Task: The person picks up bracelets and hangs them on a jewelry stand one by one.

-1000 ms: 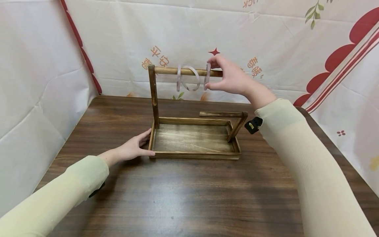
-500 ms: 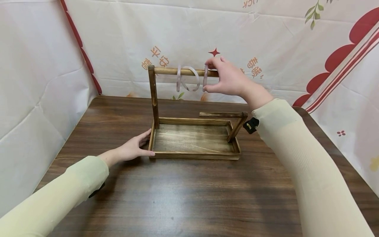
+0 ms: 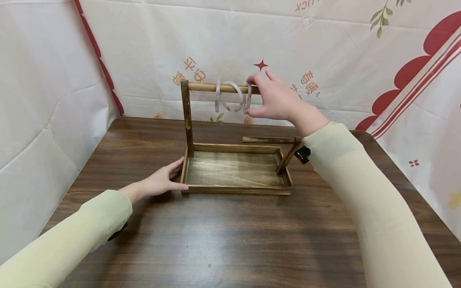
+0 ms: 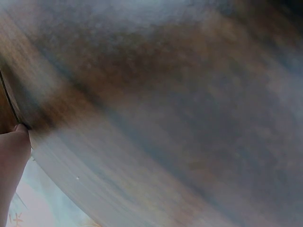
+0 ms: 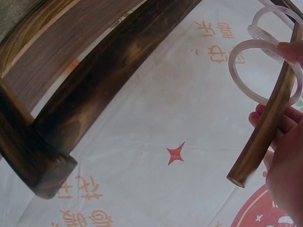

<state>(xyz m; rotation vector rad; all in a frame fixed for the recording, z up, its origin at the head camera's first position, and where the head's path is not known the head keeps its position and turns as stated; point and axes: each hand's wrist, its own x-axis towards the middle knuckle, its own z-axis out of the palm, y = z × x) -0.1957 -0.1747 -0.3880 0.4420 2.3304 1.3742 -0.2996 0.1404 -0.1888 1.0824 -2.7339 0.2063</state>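
Note:
A wooden jewellery stand has a tray base (image 3: 237,190), a tall post (image 3: 187,120) at its left and an upper bar (image 3: 205,86). Two pale lilac bangles hang on that bar: a left bangle (image 3: 217,96) seen edge-on and a middle bangle (image 3: 240,96) turned more face-on. My right hand (image 3: 279,98) pinches a third bangle (image 3: 249,98) between thumb and fingers; the right wrist view shows this bangle (image 5: 232,68) around the bar near its free end. At the tray's left end my left hand (image 3: 160,180) rests with extended fingers, its thumb touching the front corner.
A shorter lower bar (image 3: 268,139) on a slanting post (image 3: 288,157) rises at the tray's right end, beneath my right forearm. The stand sits on a dark wood table (image 3: 201,232). Behind it hangs a printed white cloth (image 3: 151,52).
My right hand has moved left along the upper bar with its bangle, bringing it close to the middle bangle. The left hand and stand stay in place.

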